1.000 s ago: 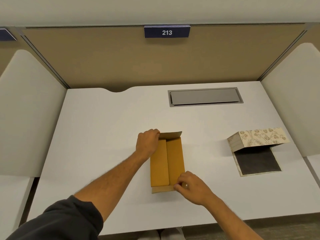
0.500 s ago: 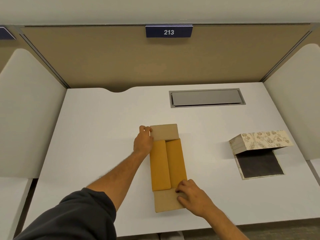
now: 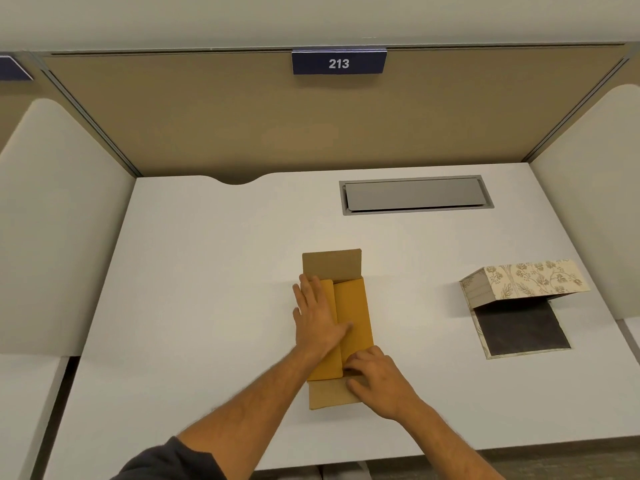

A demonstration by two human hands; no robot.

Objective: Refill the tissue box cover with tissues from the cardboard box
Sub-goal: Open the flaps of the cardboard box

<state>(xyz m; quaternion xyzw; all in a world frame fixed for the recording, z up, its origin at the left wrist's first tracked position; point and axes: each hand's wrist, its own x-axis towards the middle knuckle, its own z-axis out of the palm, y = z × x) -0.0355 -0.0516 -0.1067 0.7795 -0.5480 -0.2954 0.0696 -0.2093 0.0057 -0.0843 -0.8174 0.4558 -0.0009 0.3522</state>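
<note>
A cardboard box point(image 3: 353, 306) lies in the middle of the white desk, its two end flaps folded out flat and its two long orange flaps still covering the top. My left hand point(image 3: 317, 315) rests flat on the left long flap, fingers spread. My right hand point(image 3: 375, 379) is at the box's near end, fingertips at the edge of the right long flap. No tissues show. The floral tissue box cover point(image 3: 523, 282) stands tipped up at the right, hinged above its dark base panel point(image 3: 519, 329).
A grey cable hatch point(image 3: 415, 194) is set into the desk point(image 3: 207, 271) at the back. Padded dividers stand on the left point(image 3: 52, 220) and right point(image 3: 588, 202), with a tan back panel carrying a "213" sign point(image 3: 338, 62).
Both end flaps of the cardboard box were folded outward. My left hand moved from the far flap onto the left long flap; my right hand stayed at the near end.
</note>
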